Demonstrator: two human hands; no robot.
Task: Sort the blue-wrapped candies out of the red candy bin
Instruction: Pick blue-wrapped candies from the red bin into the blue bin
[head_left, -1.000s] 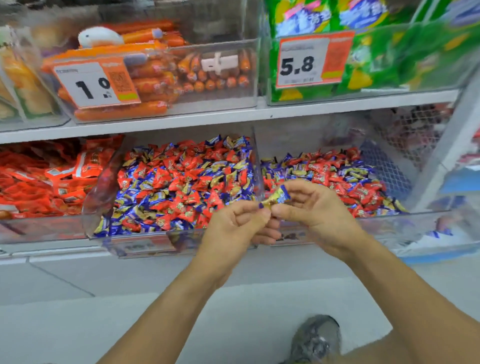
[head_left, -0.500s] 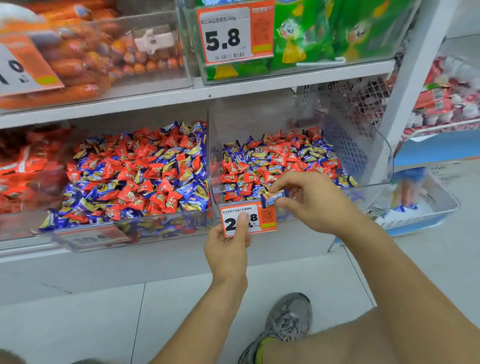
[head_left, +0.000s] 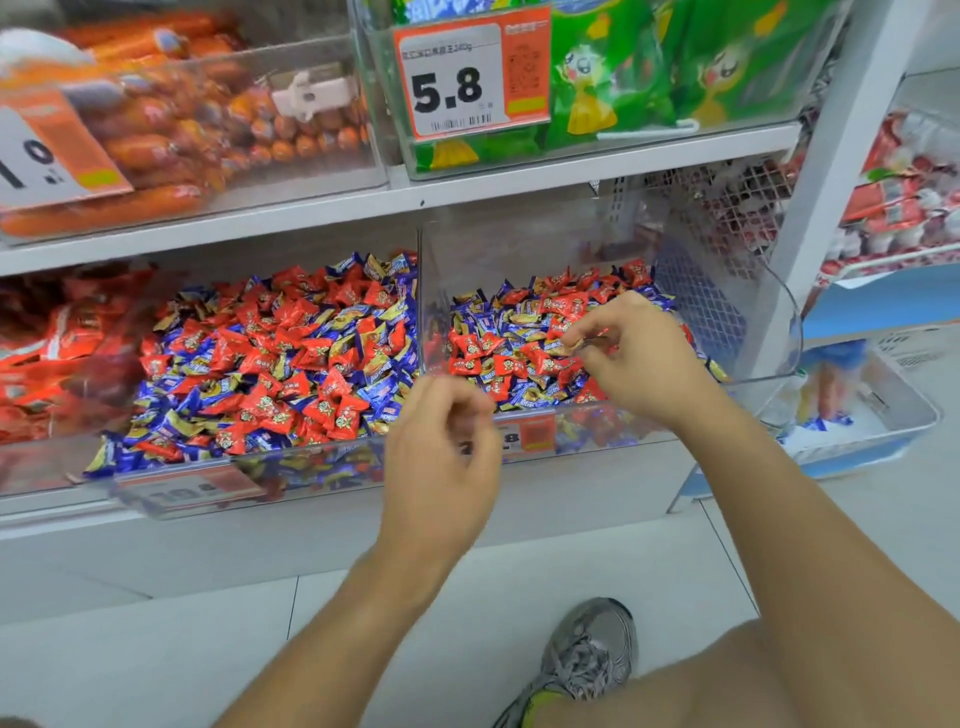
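Two clear bins sit side by side on the lower shelf, each holding mixed red and blue-wrapped candies. The left bin (head_left: 171, 499) is fuller than the right bin (head_left: 769, 322). My right hand (head_left: 644, 364) reaches into the right bin, low over the pile. Its thumb and forefinger pinch a blue-and-gold wrapped candy (head_left: 575, 344). My left hand (head_left: 441, 457) hovers in front of the right bin's front wall, blurred, with its fingers loosely curled and nothing in them.
An orange price tag (head_left: 535, 431) on the right bin's front is partly hidden by my left hand. Above are a sausage bin (head_left: 208, 130) and green bags (head_left: 649, 78). A white basket (head_left: 883, 415) stands at floor level to the right. My shoe (head_left: 587, 660) is below.
My left hand let go of the price tag and lifted. My right hand moved from the bin's front edge forward over the candy pile, the blue candy still in its fingertips.
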